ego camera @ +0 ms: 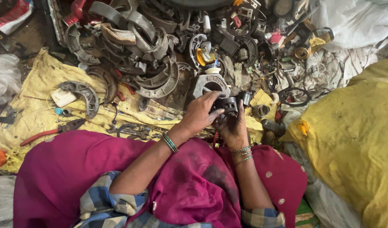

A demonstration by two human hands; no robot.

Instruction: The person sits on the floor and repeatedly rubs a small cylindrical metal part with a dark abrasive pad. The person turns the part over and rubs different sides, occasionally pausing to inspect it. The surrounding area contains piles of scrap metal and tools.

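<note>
Nearest, above the magenta cloth over the lap [75, 169], both hands meet on one small dark ribbed metal cylinder, piston-like [230, 104]. The left hand [199, 115] curls over its top and side, fingers closed on it; the right hand [232, 128] cups it from below, fingers wrapped round. This looks like the inspecting or stripping step; any next move calls for a firm grip while turning the part. Beyond lie red-handled pliers [50, 131] on the yellow sack [37, 80], then a heap of curved grey brake shoes [139, 46]
</note>
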